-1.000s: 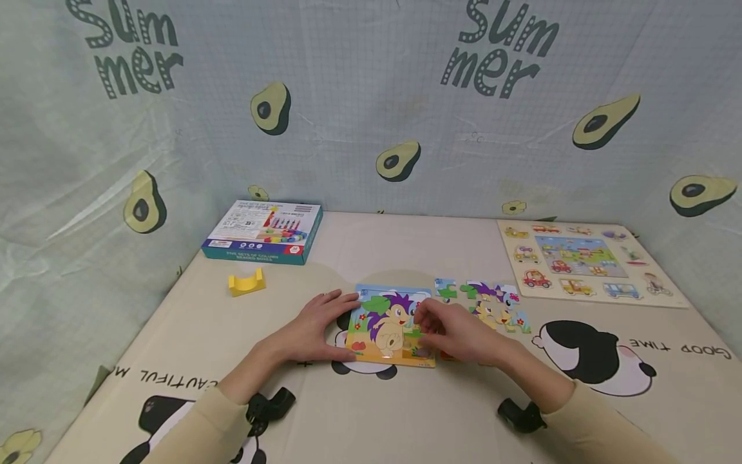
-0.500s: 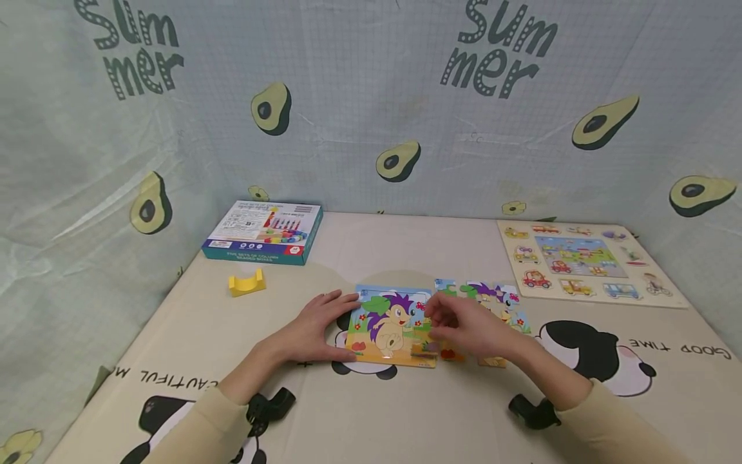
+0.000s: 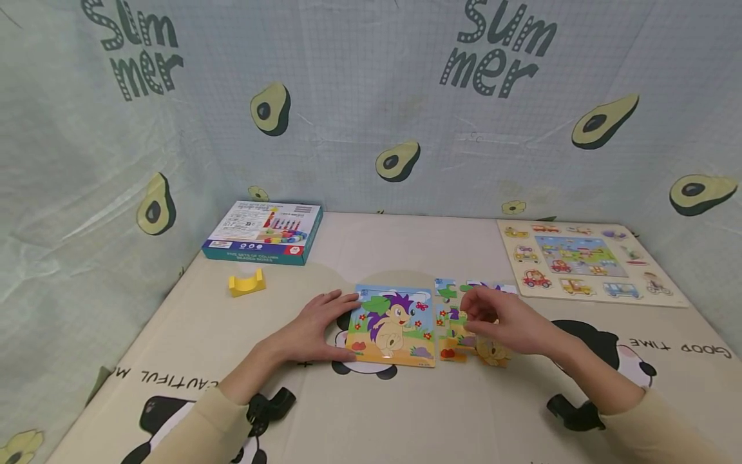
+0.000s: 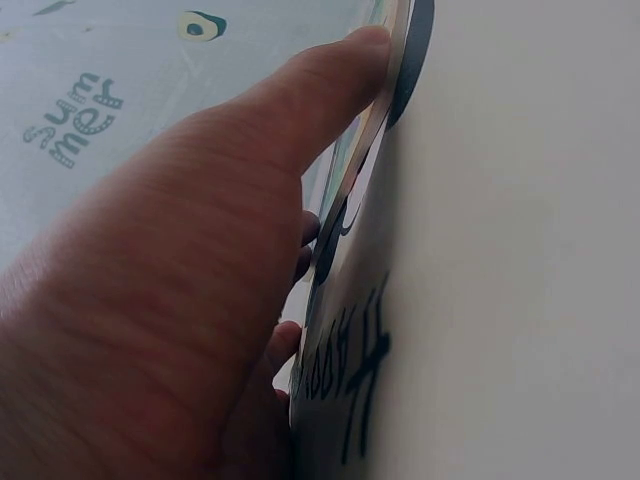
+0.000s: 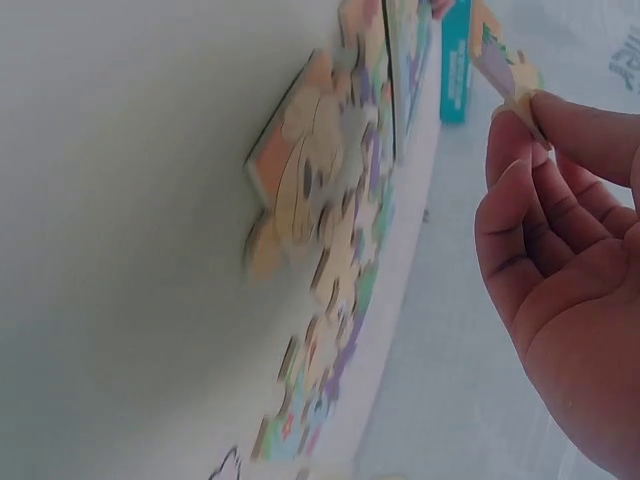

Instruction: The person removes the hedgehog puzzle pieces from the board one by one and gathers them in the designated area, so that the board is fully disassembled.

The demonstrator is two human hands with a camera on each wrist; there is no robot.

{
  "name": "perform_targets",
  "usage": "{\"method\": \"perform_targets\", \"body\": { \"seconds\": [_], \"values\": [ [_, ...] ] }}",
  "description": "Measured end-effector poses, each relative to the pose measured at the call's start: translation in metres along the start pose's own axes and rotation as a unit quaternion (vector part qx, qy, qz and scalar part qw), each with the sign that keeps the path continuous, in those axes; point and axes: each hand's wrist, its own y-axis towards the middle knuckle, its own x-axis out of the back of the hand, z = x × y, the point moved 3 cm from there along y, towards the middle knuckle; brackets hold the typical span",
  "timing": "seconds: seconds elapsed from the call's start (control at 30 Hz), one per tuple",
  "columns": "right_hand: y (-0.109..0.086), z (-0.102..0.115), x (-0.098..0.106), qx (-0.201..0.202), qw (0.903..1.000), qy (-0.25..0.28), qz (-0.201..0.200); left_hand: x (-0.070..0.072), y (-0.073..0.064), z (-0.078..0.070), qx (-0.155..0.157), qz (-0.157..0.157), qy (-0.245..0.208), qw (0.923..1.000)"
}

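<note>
In the head view my left hand (image 3: 315,328) rests on the left side of a puzzle board (image 3: 390,325) showing a purple-haired hedgehog. Its thumb (image 4: 350,75) lies along the board's edge in the left wrist view, with the fingers spread toward the far corner. My right hand (image 3: 504,319) pinches a puzzle piece (image 5: 500,55) between thumb and fingers, raised over the loose pieces. Those loose puzzle pieces (image 3: 446,290), with matching hedgehog artwork, lie right of the board, partly covered by my right hand. Beneath them, a piece with a light-brown rounded shape (image 5: 310,165) shows in the right wrist view.
A boxed beads set (image 3: 261,232) lies at the back left, with a yellow curved block (image 3: 247,283) in front of it. At the back right is a wooden board with vehicle pictures (image 3: 591,290). A patterned cloth wall (image 3: 348,129) stands behind the table.
My right hand has moved right, off the board's right side and over the loose pieces, carrying the puzzle piece. The left hand and the board have stayed put.
</note>
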Motion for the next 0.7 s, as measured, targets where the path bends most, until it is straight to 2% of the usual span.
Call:
{"method": "perform_targets", "body": {
  "seconds": [0.3,0.7],
  "values": [
    [-0.021,-0.019,0.021,-0.045,0.9984,-0.018,-0.027,0.000,-0.001,0.000,0.003,0.000,0.001,1.0000],
    [-0.044,-0.041,0.037,-0.045,0.9988,-0.009,-0.015,0.000,0.000,-0.001,0.003,-0.001,-0.001,1.0000]
  ]
}}
